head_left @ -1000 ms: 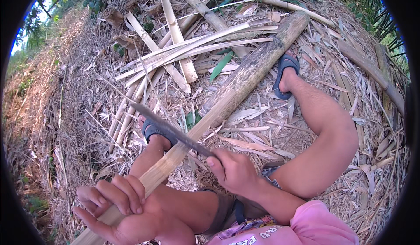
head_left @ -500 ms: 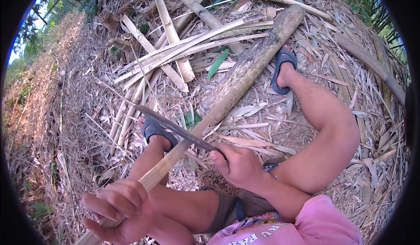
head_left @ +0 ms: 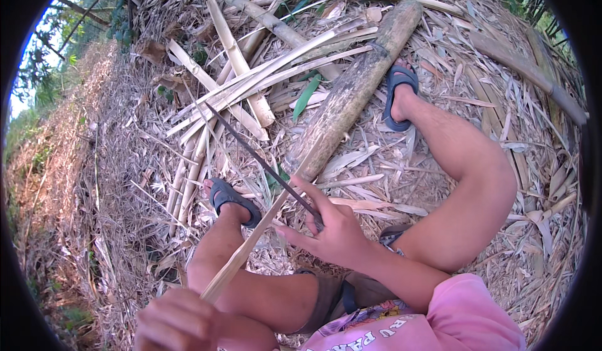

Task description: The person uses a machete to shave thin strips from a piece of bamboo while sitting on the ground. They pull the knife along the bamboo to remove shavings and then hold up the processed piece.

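A thin bamboo strip (head_left: 263,232) slants up from the left hand (head_left: 179,319), which is closed around its lower end, and passes just left of the right hand (head_left: 332,232). The right hand grips a long dark blade (head_left: 257,160) that crosses the strip. Beyond the hands lie a thick bamboo pole (head_left: 357,88) and split bamboo slats (head_left: 251,88) on dry leaf litter (head_left: 501,131).

Dull dark metal blade (head_left: 251,153), pale matt bamboo strip (head_left: 251,251), rough weathered bamboo pole (head_left: 351,94)

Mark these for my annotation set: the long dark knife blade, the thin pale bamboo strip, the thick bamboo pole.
long dark knife blade (head_left: 260,160), head view, mid-blade.
thin pale bamboo strip (head_left: 248,251), head view, middle.
thick bamboo pole (head_left: 354,91), head view, mid-shaft.
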A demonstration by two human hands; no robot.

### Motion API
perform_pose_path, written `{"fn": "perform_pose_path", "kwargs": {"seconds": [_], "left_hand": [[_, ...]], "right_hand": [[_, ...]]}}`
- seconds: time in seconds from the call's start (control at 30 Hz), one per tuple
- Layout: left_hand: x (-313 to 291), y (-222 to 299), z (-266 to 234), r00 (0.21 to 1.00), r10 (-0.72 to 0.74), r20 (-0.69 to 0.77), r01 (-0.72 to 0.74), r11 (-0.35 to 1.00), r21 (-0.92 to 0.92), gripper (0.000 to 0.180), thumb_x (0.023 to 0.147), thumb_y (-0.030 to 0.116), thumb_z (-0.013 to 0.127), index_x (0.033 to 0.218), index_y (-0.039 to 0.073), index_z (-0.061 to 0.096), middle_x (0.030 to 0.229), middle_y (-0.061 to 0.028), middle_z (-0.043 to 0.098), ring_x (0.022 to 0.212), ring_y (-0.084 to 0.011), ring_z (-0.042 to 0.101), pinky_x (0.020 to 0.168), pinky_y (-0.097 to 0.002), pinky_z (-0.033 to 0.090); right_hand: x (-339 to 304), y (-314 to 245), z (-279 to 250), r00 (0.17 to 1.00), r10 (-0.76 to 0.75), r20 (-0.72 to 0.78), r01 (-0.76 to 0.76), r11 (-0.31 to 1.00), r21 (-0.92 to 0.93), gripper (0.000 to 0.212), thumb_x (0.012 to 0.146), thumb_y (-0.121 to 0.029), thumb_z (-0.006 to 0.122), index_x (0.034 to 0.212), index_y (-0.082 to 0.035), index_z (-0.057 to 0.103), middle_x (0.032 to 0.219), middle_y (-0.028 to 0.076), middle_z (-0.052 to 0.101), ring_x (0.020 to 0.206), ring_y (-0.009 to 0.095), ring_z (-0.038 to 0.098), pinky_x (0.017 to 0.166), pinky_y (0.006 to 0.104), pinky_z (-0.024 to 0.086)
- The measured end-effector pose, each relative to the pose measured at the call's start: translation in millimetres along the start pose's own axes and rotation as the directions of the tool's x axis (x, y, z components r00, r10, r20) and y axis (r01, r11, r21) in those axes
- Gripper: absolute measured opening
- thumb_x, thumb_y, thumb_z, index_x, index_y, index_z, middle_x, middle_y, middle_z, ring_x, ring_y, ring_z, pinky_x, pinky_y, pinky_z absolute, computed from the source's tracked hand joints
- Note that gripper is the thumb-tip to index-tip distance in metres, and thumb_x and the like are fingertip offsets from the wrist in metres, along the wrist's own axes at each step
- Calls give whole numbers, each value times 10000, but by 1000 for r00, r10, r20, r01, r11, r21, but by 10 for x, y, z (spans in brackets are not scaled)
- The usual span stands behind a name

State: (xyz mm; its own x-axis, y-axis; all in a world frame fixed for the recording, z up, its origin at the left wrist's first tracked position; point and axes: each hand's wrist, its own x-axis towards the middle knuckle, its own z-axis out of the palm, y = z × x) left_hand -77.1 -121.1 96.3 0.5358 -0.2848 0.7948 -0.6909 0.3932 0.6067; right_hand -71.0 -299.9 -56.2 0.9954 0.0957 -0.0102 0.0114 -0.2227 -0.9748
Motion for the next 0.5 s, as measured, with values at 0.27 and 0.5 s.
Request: {"fn": "perform_pose_path", "kwargs": {"seconds": [0.27, 0.5], "left_hand": [[-138, -198, 35, 997, -42, -64, 44, 999, 25, 560, 960, 592, 450, 772, 66, 425, 526, -44, 382, 441, -161, 391, 382, -305, 327], [-124, -270, 383, 902, 52, -430, 41, 978, 205, 539, 966, 612, 415, 824, 93, 415, 589, -28, 411, 448, -127, 390, 443, -280, 360]], "right_hand": [[269, 189, 302, 990, -131, -54, 141, 954, 263, 272, 855, -164, 734, 1101, -82, 652, 578, 37, 542, 509, 120, 511, 514, 292, 428], [343, 13, 375, 974, -143, -176, 179, 961, 213, 172, 829, -152, 780, 922, -61, 667, 552, 13, 521, 484, 52, 454, 468, 257, 371]]}}
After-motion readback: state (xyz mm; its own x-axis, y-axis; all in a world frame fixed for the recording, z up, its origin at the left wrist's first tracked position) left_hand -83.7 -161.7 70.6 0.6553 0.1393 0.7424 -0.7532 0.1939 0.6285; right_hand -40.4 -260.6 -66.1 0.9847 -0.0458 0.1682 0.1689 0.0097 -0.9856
